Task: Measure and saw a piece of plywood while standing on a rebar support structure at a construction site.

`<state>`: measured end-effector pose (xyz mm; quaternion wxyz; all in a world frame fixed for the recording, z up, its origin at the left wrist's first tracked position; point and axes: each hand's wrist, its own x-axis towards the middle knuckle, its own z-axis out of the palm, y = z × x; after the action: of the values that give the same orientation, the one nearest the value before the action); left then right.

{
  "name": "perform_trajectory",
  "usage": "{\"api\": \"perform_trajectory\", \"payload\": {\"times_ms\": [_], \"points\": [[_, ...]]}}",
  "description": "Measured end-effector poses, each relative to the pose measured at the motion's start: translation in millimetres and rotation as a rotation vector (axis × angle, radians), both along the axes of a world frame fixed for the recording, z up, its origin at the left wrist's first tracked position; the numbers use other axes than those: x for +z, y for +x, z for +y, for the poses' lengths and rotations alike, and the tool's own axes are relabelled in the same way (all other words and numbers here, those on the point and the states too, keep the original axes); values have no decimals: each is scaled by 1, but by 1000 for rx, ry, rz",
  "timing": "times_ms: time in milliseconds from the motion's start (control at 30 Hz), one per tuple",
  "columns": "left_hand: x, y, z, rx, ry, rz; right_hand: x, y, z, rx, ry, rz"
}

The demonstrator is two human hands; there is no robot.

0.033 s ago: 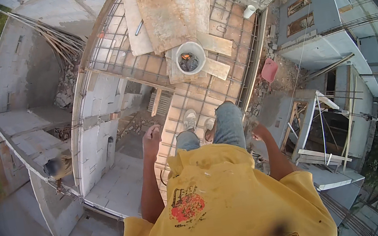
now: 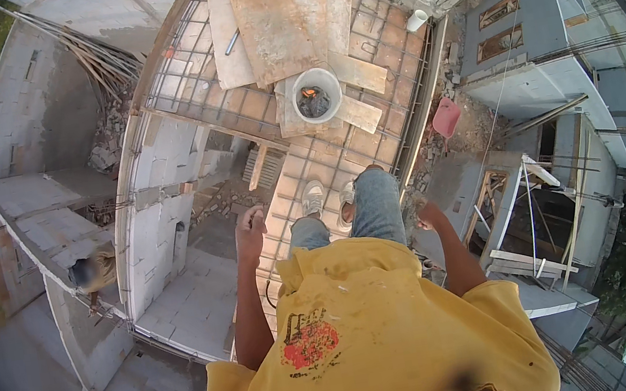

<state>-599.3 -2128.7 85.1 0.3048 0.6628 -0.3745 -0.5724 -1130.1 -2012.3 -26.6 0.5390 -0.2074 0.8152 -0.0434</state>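
Observation:
My left hand (image 2: 250, 230) hangs beside my left hip with its fingers curled closed; whatever is in it, if anything, is hidden. My right hand (image 2: 428, 216) is beside my right thigh, also closed, contents unclear. Both are away from the objects ahead. My shoes (image 2: 312, 197) stand on a narrow strip of orange boards (image 2: 288, 191) under a rebar grid (image 2: 379, 46). Ahead, a white bucket (image 2: 334, 98) with grey debris and something orange inside stands on stained plywood sheets (image 2: 270, 26). A short blue bar (image 2: 231, 42) lies beside the sheets.
Open drops flank the strip, with block walls (image 2: 154, 253) and rubble below. A co-worker (image 2: 100, 270) is on the lower left. A white cylinder (image 2: 416, 19) stands at the grid's far right. A red wheelbarrow (image 2: 445, 115) is below right. Poles (image 2: 77, 49) lean upper left.
The view has shifted very slightly. My legs and right foot sit a little higher in the picture, and my hands are in nearly the same places.

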Motion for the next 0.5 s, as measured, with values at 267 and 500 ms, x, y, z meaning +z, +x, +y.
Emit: {"api": "perform_trajectory", "payload": {"times_ms": [267,500], "points": [[-64,-10,166,746,632,-121,-65,-19,-222,1010,-166,176],[-32,-157,231,1117,899,-182,-143,26,-394,1237,-234,77]]}}
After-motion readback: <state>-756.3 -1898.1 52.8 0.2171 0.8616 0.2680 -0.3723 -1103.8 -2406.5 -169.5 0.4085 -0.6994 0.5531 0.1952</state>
